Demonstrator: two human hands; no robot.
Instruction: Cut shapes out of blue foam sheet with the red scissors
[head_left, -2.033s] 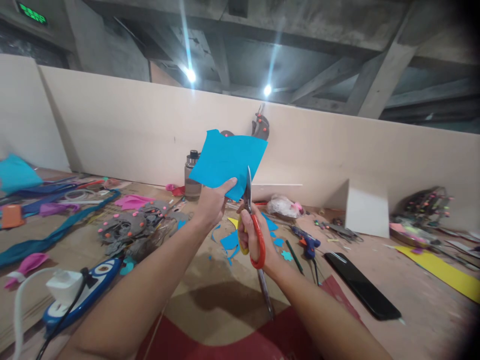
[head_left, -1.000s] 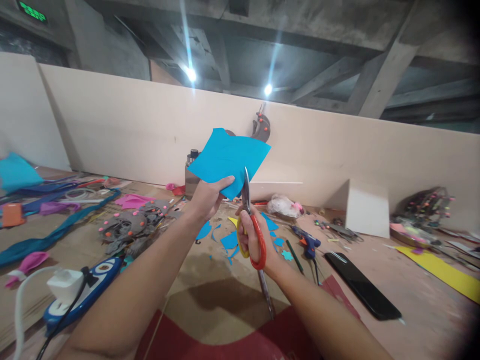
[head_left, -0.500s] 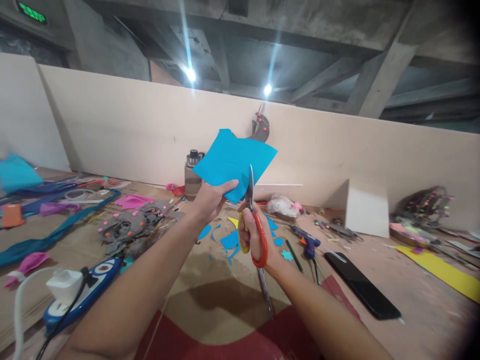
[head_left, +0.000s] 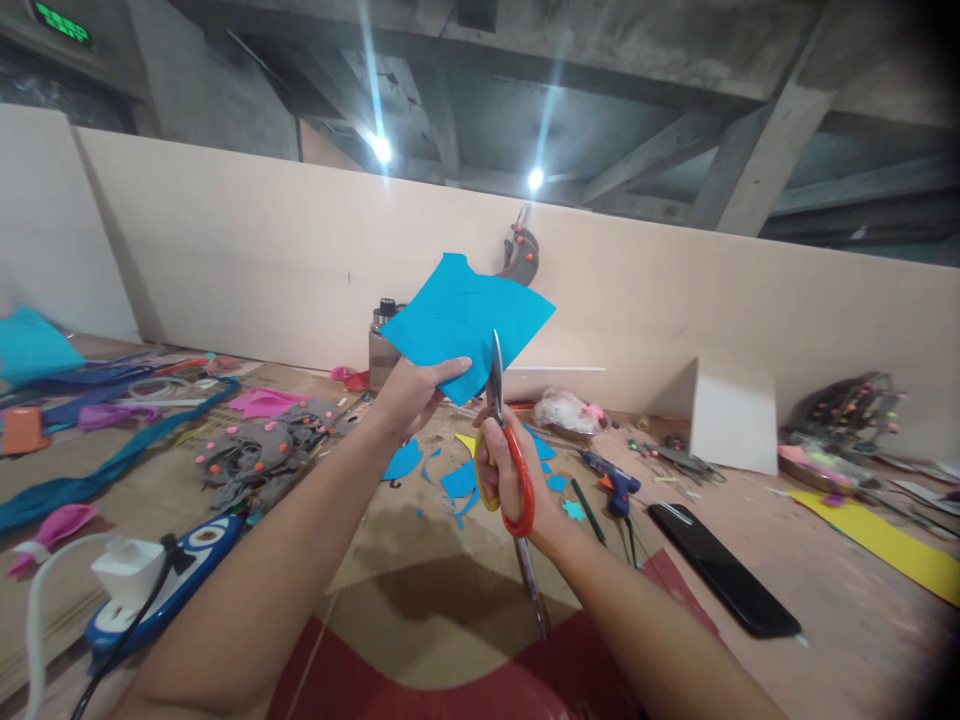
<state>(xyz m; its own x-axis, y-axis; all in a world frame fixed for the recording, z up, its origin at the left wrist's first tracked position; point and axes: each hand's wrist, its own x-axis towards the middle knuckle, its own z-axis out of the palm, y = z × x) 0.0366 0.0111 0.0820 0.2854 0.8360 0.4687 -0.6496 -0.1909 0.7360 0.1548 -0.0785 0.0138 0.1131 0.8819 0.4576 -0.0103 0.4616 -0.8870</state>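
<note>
Your left hand (head_left: 409,400) holds the blue sheet (head_left: 469,320) up off the desk (head_left: 825,610), its fingers (head_left: 450,368) clamped on the sheet's lower edge with the thumb on the near face, so the sheet rises above and beyond them, tilted toward the wall. Keep that pinch close to the cut line, since the sheet looks thin and would likely flop if held far from the blades. Just right of those fingers, the scissors (head_left: 504,440) point upward, their blades biting into the sheet's bottom edge; your right hand (head_left: 510,470) has its fingers closed through the red and yellow handles. How far the blades stand apart I cannot tell from here. Judging by the grip, it would serve to feed the sheet into the blades with the left hand and turn the sheet, not the scissors, on curves. Below both hands, blue offcuts (head_left: 459,480) lie on the desk; further right of the right fingers rest a glue gun (head_left: 611,483) and a black phone (head_left: 724,570).
</note>
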